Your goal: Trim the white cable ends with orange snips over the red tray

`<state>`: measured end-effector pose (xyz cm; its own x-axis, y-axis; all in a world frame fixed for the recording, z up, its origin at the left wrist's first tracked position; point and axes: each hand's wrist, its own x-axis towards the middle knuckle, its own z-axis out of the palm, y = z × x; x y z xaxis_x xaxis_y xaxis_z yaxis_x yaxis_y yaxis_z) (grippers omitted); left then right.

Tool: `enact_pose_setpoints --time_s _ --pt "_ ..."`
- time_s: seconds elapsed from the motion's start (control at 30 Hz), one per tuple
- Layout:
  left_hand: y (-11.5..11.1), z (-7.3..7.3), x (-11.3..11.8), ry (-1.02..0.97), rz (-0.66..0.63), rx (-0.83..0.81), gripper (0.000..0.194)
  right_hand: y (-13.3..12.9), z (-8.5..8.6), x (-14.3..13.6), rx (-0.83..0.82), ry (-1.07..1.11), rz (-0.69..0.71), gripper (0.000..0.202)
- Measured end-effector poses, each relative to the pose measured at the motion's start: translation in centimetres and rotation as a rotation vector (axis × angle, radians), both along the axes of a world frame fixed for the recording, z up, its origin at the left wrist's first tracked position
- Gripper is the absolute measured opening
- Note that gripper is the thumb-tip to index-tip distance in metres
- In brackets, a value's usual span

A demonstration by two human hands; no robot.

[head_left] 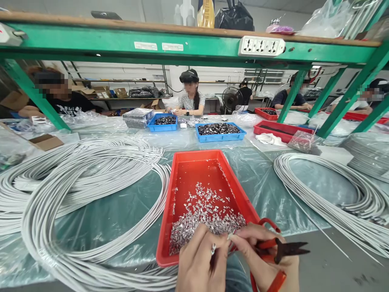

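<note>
pinching a small white piece [230, 236], too tiny to identify, the fingertips of the left hand [199, 257] and right hand [263, 271] meet at the near end of a red tray [194, 172]. the left fingers are nearly closed, a shiny bit [213, 248] showing between them; the right palm also cradles red-handled pliers [277, 249], tips pointing right. a loose pinch could drop the piece among the metal bits [203, 221], where it would be hard to find; loosening the right fingers might let the pliers slip. both hands reach in from the near side, left fingers bent, right thumb stretched leftward. white cable coils lie left [33, 227] and right [331, 207]; blue trays [220, 138] sit on the far side.
</note>
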<state>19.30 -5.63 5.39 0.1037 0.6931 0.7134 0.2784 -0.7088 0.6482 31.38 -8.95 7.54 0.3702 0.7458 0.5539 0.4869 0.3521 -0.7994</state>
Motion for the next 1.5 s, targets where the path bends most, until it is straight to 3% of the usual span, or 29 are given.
enact_pose_setpoints --time_s 0.13,0.33,0.47,0.7,0.97,1.13,1.33,1.5 --pt "0.4 -0.3 -0.1 -0.017 -0.056 -0.033 0.017 0.2 0.2 -0.1 0.03 -0.051 -0.025 0.01" --pt "0.4 0.0 -0.2 -0.046 -0.087 -0.078 0.019 -0.2 0.1 0.4 0.121 -0.271 0.048 0.027" --pt "0.4 0.4 -0.1 -0.104 -0.117 -0.16 0.018 -0.4 -0.2 0.0 0.218 -0.43 -0.091 0.032" --pt "0.4 0.2 -0.1 -0.133 -0.131 -0.225 0.016 -0.4 -0.2 -0.7 0.023 -0.302 -0.182 0.005" --pt "-0.1 0.0 0.6 -0.142 -0.102 -0.042 0.018 -0.7 -0.3 -0.9 0.036 -0.112 -0.207 0.01" --pt "0.1 -0.6 0.5 -0.121 -0.08 0.064 0.018 -0.9 0.0 -1.1 0.05 -0.129 -0.2 0.009" --pt "-0.1 -0.6 -0.1 -0.002 -0.04 0.14 0.024 -0.6 -0.4 -0.8 -0.027 -0.042 -0.097 0.014" --pt "-0.2 -0.5 -0.4 0.032 0.009 0.137 0.025 -0.4 -1.2 -1.8 -0.082 0.178 -0.036 0.017"
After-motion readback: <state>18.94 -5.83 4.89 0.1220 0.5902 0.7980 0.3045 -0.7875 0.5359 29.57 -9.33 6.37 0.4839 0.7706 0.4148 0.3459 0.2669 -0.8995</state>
